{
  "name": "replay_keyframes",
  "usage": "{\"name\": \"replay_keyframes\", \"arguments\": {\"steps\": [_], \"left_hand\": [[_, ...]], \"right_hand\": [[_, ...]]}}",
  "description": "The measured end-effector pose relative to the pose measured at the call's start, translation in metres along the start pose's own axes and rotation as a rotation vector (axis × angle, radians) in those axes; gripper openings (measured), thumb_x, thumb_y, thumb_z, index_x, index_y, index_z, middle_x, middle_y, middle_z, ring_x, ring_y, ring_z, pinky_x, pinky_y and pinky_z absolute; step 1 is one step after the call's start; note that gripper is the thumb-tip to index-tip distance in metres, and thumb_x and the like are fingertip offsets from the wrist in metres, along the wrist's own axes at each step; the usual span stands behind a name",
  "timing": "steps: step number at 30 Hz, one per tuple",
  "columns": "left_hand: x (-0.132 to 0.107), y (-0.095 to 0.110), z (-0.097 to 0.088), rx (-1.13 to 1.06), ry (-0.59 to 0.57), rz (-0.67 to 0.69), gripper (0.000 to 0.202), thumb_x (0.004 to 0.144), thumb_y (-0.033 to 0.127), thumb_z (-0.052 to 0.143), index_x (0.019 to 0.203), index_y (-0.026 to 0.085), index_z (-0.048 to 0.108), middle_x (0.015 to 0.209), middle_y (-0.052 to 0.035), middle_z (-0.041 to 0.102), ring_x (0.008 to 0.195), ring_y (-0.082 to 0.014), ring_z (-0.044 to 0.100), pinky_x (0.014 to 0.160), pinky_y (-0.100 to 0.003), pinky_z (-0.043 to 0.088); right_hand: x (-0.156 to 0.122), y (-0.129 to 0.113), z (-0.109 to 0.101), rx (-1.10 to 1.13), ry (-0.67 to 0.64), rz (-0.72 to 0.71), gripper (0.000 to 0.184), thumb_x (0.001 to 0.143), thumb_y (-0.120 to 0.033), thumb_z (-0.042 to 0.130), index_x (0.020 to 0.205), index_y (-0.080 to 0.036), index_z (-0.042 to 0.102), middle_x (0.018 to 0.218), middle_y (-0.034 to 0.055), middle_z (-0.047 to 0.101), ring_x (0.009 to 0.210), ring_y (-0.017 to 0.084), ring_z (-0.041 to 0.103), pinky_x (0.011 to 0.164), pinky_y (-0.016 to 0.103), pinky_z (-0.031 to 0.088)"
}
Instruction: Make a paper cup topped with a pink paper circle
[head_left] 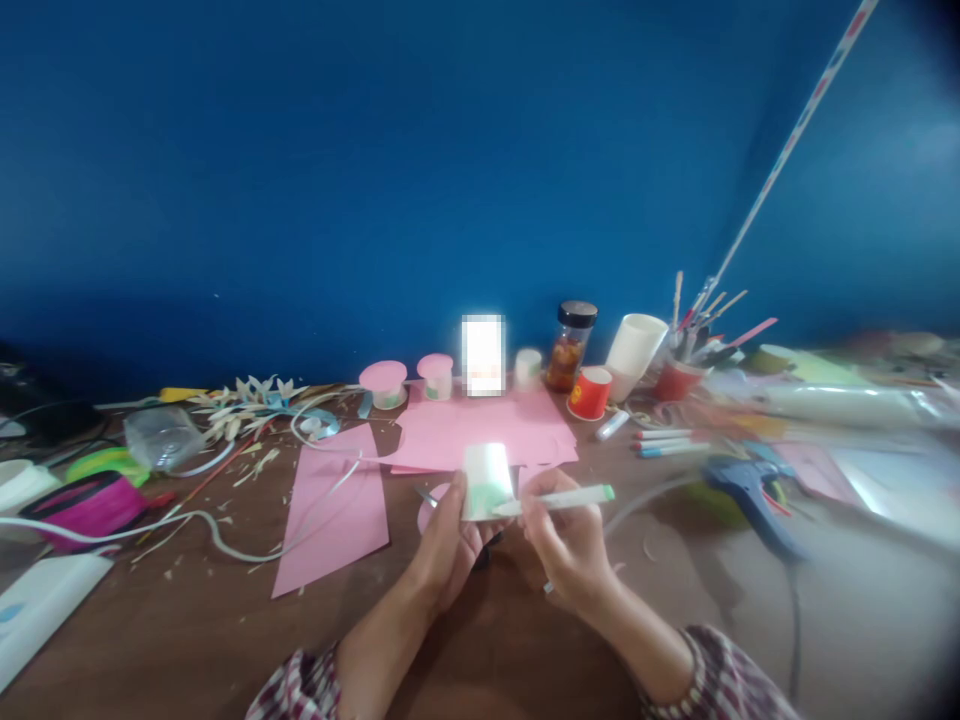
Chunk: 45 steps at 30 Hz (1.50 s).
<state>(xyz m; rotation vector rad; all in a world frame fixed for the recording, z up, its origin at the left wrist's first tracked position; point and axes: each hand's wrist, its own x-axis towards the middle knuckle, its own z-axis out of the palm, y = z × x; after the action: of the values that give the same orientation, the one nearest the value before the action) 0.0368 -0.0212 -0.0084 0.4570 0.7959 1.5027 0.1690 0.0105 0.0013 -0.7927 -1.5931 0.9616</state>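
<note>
My left hand (444,535) is closed around a small white paper cup (487,468) with light green colouring on its lower side. In my right hand (571,545) is a marker (574,498) with a white barrel and a green end. The marker's tip meets the lower right side of the cup, near the green patch. Beneath and beyond the hands lies pink paper (472,425). A round pink piece (429,508) shows partly behind my left hand, with a metal blade-like tip beside it.
Two small pink-topped cups (383,378), a dark-lidded jar (571,350), a red cup (589,392) and a tall white cup (636,345) stand along the wall. A blue glue gun (754,500) lies right. A white cable (247,552) crosses the left side, near a pink tape roll (86,512).
</note>
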Motion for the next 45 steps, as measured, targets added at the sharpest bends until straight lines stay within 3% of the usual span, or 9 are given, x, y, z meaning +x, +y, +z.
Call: {"name": "replay_keyframes", "arguments": {"steps": [16, 45], "left_hand": [[0.0003, 0.0022, 0.0011, -0.030, 0.093, -0.029, 0.041, 0.083, 0.046, 0.064, 0.102, 0.010, 0.063, 0.093, -0.0130, 0.073, 0.087, -0.0246, 0.067, 0.089, -0.041, 0.048], [-0.0001, 0.0034, -0.0002, -0.057, 0.078, -0.041, 0.036, 0.086, 0.043, 0.061, 0.101, 0.010, 0.063, 0.091, -0.0130, 0.073, 0.083, -0.0250, 0.069, 0.081, -0.040, 0.054]], "right_hand": [[0.0004, 0.0042, -0.0005, 0.088, 0.016, 0.051, 0.013, 0.088, -0.025, 0.056, 0.076, -0.019, 0.056, 0.057, -0.0037, 0.053, 0.047, 0.010, 0.045, 0.043, 0.021, 0.035], [0.0026, 0.0053, 0.0011, 0.118, 0.016, 0.053, 0.018, 0.092, -0.031, 0.056, 0.079, -0.018, 0.058, 0.058, -0.0025, 0.056, 0.047, 0.010, 0.049, 0.043, 0.021, 0.038]]}}
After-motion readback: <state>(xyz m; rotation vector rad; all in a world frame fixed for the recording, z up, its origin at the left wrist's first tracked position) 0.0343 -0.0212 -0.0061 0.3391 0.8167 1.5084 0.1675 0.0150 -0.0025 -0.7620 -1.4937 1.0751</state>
